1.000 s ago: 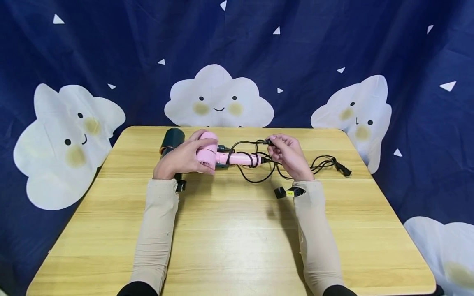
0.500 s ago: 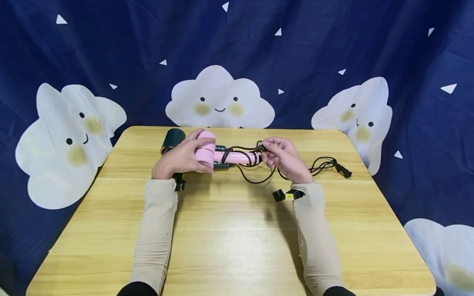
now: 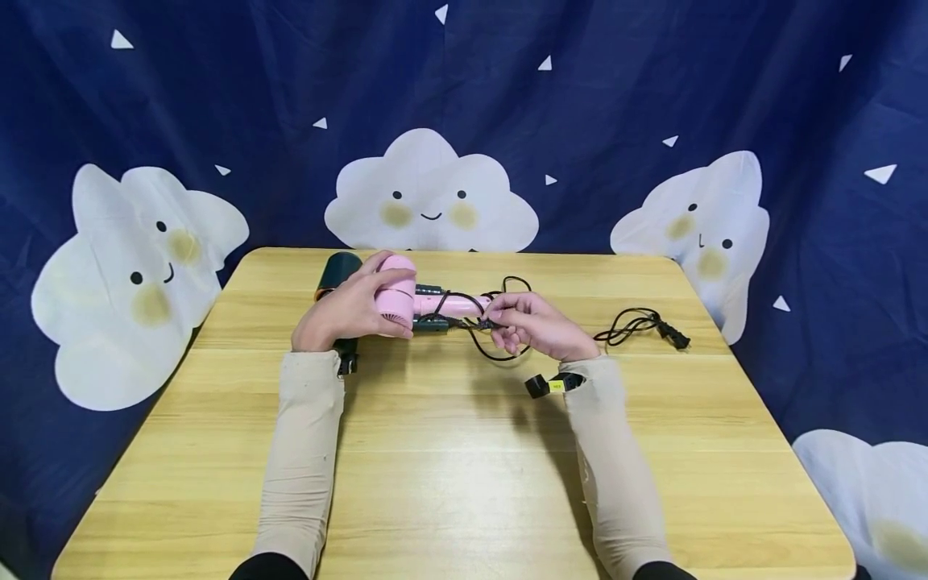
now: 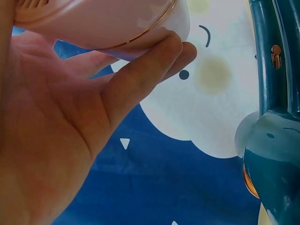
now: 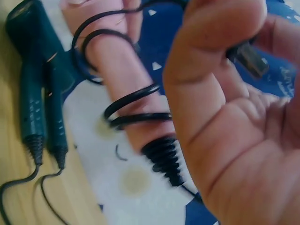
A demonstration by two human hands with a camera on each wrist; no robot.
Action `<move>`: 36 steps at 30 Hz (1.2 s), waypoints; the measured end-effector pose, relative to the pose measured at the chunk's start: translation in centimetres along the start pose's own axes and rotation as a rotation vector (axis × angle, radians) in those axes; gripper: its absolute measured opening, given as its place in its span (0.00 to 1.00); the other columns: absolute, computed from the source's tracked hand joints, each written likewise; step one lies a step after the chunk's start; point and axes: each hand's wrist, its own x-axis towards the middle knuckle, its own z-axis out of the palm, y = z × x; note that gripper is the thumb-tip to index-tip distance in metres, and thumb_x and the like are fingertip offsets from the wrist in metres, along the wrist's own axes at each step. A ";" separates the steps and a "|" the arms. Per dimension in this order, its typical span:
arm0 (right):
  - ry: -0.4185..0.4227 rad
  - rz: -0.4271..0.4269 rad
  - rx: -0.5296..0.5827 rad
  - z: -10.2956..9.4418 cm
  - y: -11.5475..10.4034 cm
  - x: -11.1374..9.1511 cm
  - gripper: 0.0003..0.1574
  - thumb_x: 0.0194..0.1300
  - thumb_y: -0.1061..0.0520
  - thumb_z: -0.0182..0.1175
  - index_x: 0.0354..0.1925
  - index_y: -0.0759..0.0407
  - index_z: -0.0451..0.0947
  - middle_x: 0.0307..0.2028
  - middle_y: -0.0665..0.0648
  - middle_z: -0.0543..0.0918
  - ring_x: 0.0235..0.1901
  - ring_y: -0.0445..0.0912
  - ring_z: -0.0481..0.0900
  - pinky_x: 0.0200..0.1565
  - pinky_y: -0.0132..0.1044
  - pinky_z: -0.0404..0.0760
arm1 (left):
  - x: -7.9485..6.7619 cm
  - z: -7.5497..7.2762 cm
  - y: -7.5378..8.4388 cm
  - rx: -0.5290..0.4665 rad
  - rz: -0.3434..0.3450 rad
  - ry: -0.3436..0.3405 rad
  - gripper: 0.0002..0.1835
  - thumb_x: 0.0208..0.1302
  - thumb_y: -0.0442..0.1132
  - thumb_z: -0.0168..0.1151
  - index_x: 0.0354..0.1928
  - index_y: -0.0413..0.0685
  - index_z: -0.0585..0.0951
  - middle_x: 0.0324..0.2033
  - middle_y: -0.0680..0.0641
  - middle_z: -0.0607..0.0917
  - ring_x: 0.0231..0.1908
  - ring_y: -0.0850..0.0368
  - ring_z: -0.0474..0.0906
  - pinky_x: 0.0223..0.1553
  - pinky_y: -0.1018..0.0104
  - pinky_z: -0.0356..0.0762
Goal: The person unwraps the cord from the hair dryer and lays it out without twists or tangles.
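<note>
My left hand grips a pink hair dryer round its head, the handle pointing right. Black cord loops loosely round that handle in the right wrist view. Beside the end of the handle, my right hand pinches the cord's plug between thumb and fingers; a metal prong sticks out past the thumb. Dark green hair dryers lie behind and under the pink one: a green barrel shows behind my left hand, and two green handles stand side by side in the right wrist view.
A bundled black cord with a plug lies on the wooden table to the right. A loop of black cord lies behind my right hand. A blue curtain with clouds hangs beyond the table's far edge.
My right hand has carried the plug left and toward me, and the cord now crosses the pink handle in a fresh loop. My left hand has shifted slightly left with the hair dryer.
</note>
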 end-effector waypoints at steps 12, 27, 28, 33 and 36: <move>-0.158 0.097 -0.124 -0.5 2.9 1.5 0.08 0.71 0.62 0.53 0.45 0.66 0.74 0.25 0.59 0.81 0.20 0.43 0.75 0.23 0.33 0.75 | -0.3 -0.4 -0.2 0.006 -0.038 0.021 0.48 0.32 0.60 0.84 0.62 0.72 0.74 0.73 0.52 0.59 0.60 0.47 0.67 0.51 0.52 0.76; -0.114 0.217 -0.154 -0.7 5.4 2.6 0.13 0.71 0.59 0.54 0.47 0.68 0.77 0.26 0.58 0.83 0.19 0.41 0.75 0.23 0.31 0.75 | -0.3 -0.8 0.0 0.005 -0.005 0.038 0.48 0.32 0.59 0.84 0.63 0.70 0.74 0.72 0.52 0.60 0.60 0.49 0.67 0.55 0.52 0.74; -0.109 0.224 -0.158 -0.7 5.4 2.7 0.13 0.71 0.59 0.54 0.47 0.69 0.76 0.26 0.57 0.83 0.19 0.40 0.75 0.23 0.30 0.75 | -0.3 -0.8 0.0 0.004 -0.002 0.039 0.48 0.32 0.59 0.84 0.63 0.70 0.74 0.71 0.52 0.61 0.59 0.49 0.67 0.54 0.53 0.74; -0.083 0.258 -0.168 -1.0 5.5 2.7 0.16 0.70 0.57 0.55 0.50 0.69 0.75 0.27 0.57 0.83 0.20 0.40 0.75 0.25 0.30 0.76 | -0.3 -0.8 0.3 0.001 0.008 0.040 0.47 0.32 0.60 0.84 0.62 0.71 0.74 0.70 0.54 0.62 0.57 0.50 0.69 0.51 0.56 0.75; -0.049 0.275 -0.150 -1.3 5.8 2.8 0.16 0.70 0.58 0.55 0.51 0.68 0.74 0.29 0.58 0.84 0.22 0.40 0.76 0.26 0.30 0.78 | -0.4 -0.8 0.5 0.001 0.013 0.042 0.47 0.33 0.60 0.84 0.62 0.72 0.74 0.70 0.54 0.61 0.57 0.51 0.69 0.51 0.56 0.75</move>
